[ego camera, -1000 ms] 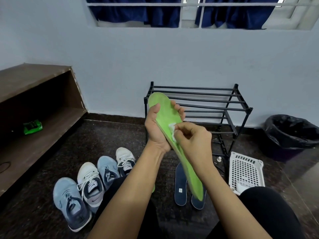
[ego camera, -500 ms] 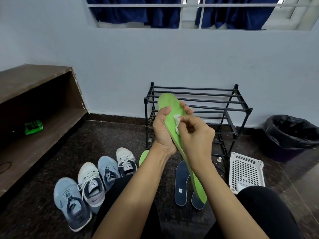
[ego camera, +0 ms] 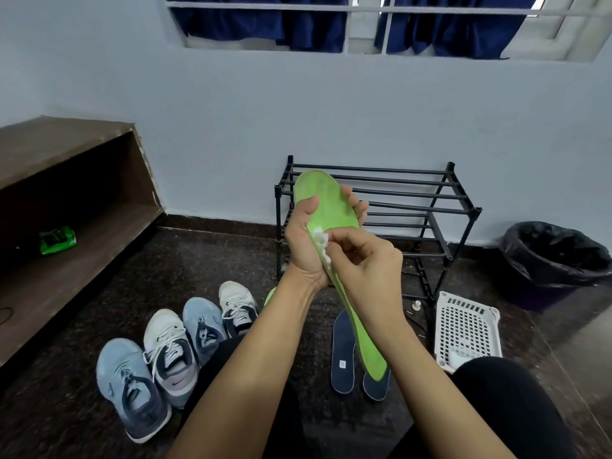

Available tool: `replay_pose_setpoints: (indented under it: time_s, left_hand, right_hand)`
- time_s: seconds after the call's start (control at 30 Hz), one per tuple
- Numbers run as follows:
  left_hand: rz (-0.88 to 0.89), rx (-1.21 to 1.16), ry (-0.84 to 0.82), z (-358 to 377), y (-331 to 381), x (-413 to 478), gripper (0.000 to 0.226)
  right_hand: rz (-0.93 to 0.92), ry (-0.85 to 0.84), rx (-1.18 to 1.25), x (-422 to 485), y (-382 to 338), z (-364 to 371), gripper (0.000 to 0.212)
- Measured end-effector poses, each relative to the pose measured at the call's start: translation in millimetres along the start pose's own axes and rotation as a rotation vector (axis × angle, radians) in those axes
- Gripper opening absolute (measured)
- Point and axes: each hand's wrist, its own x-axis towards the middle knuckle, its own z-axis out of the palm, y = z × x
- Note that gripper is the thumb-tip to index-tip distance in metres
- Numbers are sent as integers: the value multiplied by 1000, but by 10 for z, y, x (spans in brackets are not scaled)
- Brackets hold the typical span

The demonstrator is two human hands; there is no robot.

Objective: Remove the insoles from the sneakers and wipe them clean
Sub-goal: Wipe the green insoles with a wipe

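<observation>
Far left: a green packet (ego camera: 58,239) is lying on the wooden shelf (ego camera: 99,236).
Near left: four sneakers (ego camera: 170,352), blue and white alternating, are sitting in a row on the floor (ego camera: 198,260).
Centre: the left hand (ego camera: 304,246) is gripping the green insole (ego camera: 326,207) towards its upper end, fingers curled round its edges, holding it tilted above the floor. The right hand (ego camera: 374,270) is pinching a white wipe (ego camera: 320,240) against the insole's face.
Beneath: two navy insoles (ego camera: 342,352) are lying side by side on the floor.
Behind: a black shoe rack (ego camera: 430,207) is standing against the wall.
Right: a white basket (ego camera: 467,329) and a black bin (ego camera: 553,260) are sitting on the floor.
</observation>
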Motion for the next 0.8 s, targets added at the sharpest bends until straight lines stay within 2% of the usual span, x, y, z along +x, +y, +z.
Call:
replay_pose_setpoints:
  time_s: [0.13,0.23,0.3,0.43,0.53,0.63,0.8]
  left_hand:
    - [-23,-1,34,4,-42,-23,62]
    - [11,24,38,3,-35,-24,63]
    - [40,13,39,-21,-4,-26,63]
    - [84,-8,43,-86,82,6,64]
    - [63,17,34,-77,90,20,64]
    - [9,30,47,-25,39,1,66]
    - [-13,78,64,6,-44,-12,68]
  right_hand:
    - [-69,174,-105,98,142,47,17]
    - [-69,229,-147,135,226,35,17]
    - [-23,196,-170,114,250,10,20]
    - [96,-30,-133,29,181,-48,22]
    - [72,-118,-54,-20,44,-69,23]
    - [17,-57,-16,4,-13,-30,22]
    - [-50,152,-62,87,107,79,16]
